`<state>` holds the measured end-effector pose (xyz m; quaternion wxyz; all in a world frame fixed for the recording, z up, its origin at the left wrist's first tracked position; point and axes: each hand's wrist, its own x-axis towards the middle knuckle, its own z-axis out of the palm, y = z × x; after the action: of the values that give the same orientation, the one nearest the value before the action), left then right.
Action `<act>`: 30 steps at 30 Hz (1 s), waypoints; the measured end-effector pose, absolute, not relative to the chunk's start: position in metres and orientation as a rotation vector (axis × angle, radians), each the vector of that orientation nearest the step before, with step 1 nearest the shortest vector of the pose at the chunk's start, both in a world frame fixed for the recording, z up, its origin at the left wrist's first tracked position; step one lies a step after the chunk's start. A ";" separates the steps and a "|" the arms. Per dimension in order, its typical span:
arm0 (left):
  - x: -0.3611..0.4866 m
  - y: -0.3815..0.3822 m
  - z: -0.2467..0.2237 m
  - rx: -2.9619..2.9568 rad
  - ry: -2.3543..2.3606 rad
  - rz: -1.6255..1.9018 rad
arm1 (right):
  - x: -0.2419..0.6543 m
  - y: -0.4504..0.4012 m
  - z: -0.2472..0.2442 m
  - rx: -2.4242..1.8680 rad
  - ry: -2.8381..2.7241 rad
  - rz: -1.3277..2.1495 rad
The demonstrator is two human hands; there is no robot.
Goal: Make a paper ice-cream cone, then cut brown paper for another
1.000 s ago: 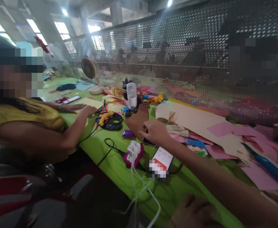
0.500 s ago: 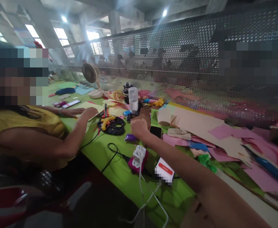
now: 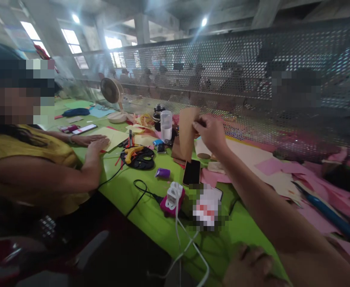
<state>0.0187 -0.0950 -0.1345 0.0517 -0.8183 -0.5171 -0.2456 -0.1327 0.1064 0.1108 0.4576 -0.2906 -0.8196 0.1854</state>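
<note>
My right hand (image 3: 212, 133) reaches out over the table, pinching a piece of brown paper (image 3: 187, 131) between thumb and fingers. The paper hangs upright and slightly bent. Below it, another brown sheet (image 3: 178, 150) lies on the table beside a dark-screened phone (image 3: 192, 172). A rolled cream paper tube (image 3: 203, 149) is just behind my right wrist. My left hand (image 3: 249, 267) is low at the bottom edge, dark and partly out of frame; its fingers are too blurred to read.
A pink socket block (image 3: 165, 205) with white cables stands in front, near a purple packet (image 3: 163, 173). A yellow glue gun (image 3: 132, 153) rests on a black tray. A bottle (image 3: 166, 125), a fan (image 3: 111, 91) and a perforated screen stand behind. A co-worker's hands (image 3: 95, 142) touch yellow paper.
My right hand has risen and moved right from the brown paper, lifting one piece. The phone and purple packet are now uncovered. The co-worker's near hand has drawn down and left.
</note>
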 end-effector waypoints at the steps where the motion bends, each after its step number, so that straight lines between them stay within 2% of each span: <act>1: 0.016 -0.098 -0.127 -2.535 -1.561 -0.770 | -0.116 0.107 0.112 -0.645 -2.013 0.493; 5: 0.002 -0.111 -0.092 -2.687 -1.614 -0.902 | -0.029 0.090 0.112 -0.565 -2.013 0.541; 10: -0.010 -0.115 -0.065 -2.822 -1.710 -1.030 | 0.087 0.031 0.104 -0.826 -2.090 0.281; 16: -0.016 -0.125 -0.050 -2.717 -1.646 -1.650 | 0.200 -0.021 0.064 -0.975 -2.180 0.163; 19: -0.018 -0.138 -0.047 -2.373 -1.544 -2.022 | 0.236 -0.037 0.035 -0.915 -2.225 0.164; 21: -0.018 -0.147 -0.046 -2.116 -1.556 -2.115 | 0.251 -0.045 0.015 -0.917 -2.261 0.211; 25: -0.014 -0.154 -0.038 -2.160 -1.657 -1.913 | 0.262 -0.058 -0.018 -0.952 -2.293 0.288; 30: -0.002 -0.150 -0.035 -2.721 -1.712 -1.217 | 0.264 -0.065 -0.037 -0.956 -2.391 0.340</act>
<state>-0.0018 -0.1502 -0.0345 -0.1473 -0.7828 -0.4928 -0.3502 0.2635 -0.0647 -0.0367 0.2688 -0.3547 -0.8866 0.1260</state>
